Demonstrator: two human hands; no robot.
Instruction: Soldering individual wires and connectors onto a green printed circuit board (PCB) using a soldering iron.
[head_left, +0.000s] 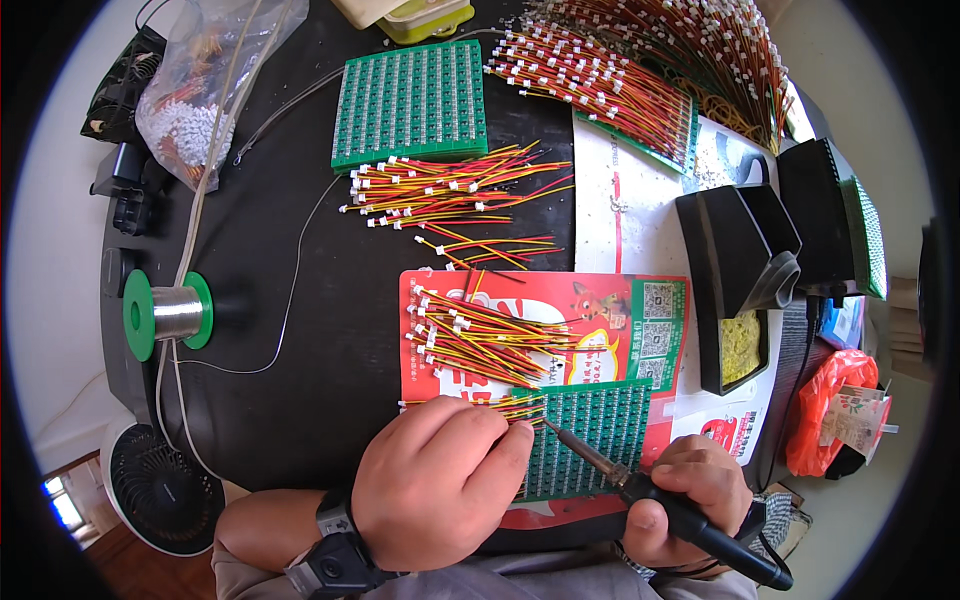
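Now the left hand (pixel 440 485) curls its fingers in, nearly closed, at the green board's (pixel 590 440) left edge; any pinch is hidden. Right hand (pixel 708 485) wraps one soldering iron (pixel 666 505), tip just beside those left fingertips. That single board lies on a red sheet (pixel 668 400); beyond, two larger wire heaps (pixel 480 335), one solder spool (pixel 175 312).

Bright, soft light; a window (pixel 62 503) glares at lower left. The counter (pixel 290 420) bends at its edges inside black vignetting.
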